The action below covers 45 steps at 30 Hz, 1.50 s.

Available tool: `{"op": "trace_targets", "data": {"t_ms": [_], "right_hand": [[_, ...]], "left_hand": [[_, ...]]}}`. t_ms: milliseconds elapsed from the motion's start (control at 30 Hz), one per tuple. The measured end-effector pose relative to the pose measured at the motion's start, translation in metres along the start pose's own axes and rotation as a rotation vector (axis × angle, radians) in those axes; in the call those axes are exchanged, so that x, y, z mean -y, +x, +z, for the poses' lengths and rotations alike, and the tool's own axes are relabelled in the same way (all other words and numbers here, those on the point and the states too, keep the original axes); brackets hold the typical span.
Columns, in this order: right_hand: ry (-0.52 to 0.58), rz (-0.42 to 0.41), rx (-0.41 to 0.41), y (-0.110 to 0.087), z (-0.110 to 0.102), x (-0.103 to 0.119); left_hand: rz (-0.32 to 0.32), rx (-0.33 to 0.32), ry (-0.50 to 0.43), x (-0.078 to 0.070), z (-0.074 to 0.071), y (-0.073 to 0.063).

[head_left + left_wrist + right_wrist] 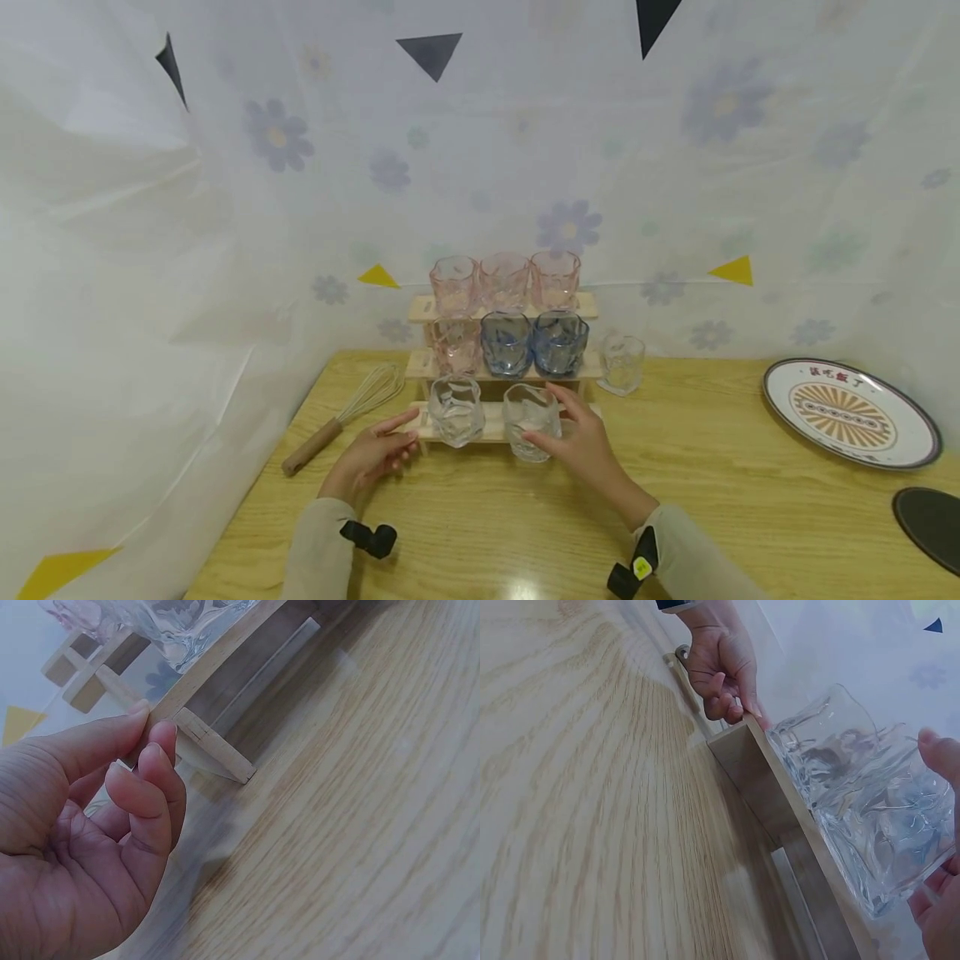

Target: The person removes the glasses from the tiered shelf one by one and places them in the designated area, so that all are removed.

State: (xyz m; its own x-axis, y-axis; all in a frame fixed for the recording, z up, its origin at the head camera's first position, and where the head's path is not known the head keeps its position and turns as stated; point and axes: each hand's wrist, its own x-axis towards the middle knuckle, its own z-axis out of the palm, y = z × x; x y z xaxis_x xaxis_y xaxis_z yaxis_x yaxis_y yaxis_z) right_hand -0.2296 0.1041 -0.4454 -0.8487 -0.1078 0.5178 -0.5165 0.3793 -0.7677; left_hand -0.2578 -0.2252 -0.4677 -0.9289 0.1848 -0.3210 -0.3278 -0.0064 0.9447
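Note:
A three-step wooden rack point(492, 418) stands on the table. My left hand point(372, 457) pinches the left end of its lowest step between thumb and fingertips, seen close in the left wrist view. With thumb and fingers around its sides, my right hand point(588, 446) grips a clear glass point(529, 417) at the front of that step. Left of it on the same step sits another clear glass point(456, 412). The middle step bears a pink glass point(456, 346) and two blue glasses point(507, 346). Pink glasses point(505, 282) line the top step.
One more clear glass point(622, 365) stands right of the rack. A whisk point(337, 421) with a wooden handle lies to the left. Farther right are a patterned plate point(851, 412) and a dark round object point(933, 525). A flowered sheet point(480, 142) hangs behind the table.

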Motion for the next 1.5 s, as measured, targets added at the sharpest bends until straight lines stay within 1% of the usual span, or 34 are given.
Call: {"op": "trace_targets", "data": {"t_ms": [133,367,467,667,767,933,1200,1267,1433,1500], "right_hand": [[0.012,0.040,0.004,-0.004,-0.012,-0.001],[-0.025,0.111,-0.009,-0.010,-0.035,-0.005],[-0.036,0.113,-0.023,-0.012,-0.047,-0.007],[-0.081,0.073,-0.061,-0.014,-0.069,-0.012],[-0.088,0.082,-0.076,-0.016,-0.079,-0.014],[-0.139,0.105,-0.109,-0.019,-0.096,-0.019],[-0.191,0.082,-0.164,-0.022,-0.115,-0.031],[-0.208,0.089,-0.171,-0.022,-0.120,-0.035],[-0.246,0.137,-0.197,-0.021,-0.130,-0.045],[-0.261,0.136,-0.215,-0.019,-0.134,-0.051]], "left_hand": [[0.007,-0.001,0.009,0.001,-0.002,0.000],[0.003,-0.009,0.017,0.000,0.000,-0.001],[0.000,-0.013,0.018,0.000,0.000,-0.001],[-0.011,-0.023,0.024,0.000,0.001,-0.002],[-0.010,-0.019,0.029,-0.001,0.000,-0.003],[-0.008,-0.018,0.036,-0.001,0.001,-0.002],[-0.013,-0.035,0.041,-0.001,0.002,-0.002],[-0.010,-0.029,0.036,-0.001,0.002,-0.002],[-0.001,-0.017,0.027,-0.001,0.002,-0.002],[0.001,-0.016,0.027,-0.001,0.002,-0.002]]}}
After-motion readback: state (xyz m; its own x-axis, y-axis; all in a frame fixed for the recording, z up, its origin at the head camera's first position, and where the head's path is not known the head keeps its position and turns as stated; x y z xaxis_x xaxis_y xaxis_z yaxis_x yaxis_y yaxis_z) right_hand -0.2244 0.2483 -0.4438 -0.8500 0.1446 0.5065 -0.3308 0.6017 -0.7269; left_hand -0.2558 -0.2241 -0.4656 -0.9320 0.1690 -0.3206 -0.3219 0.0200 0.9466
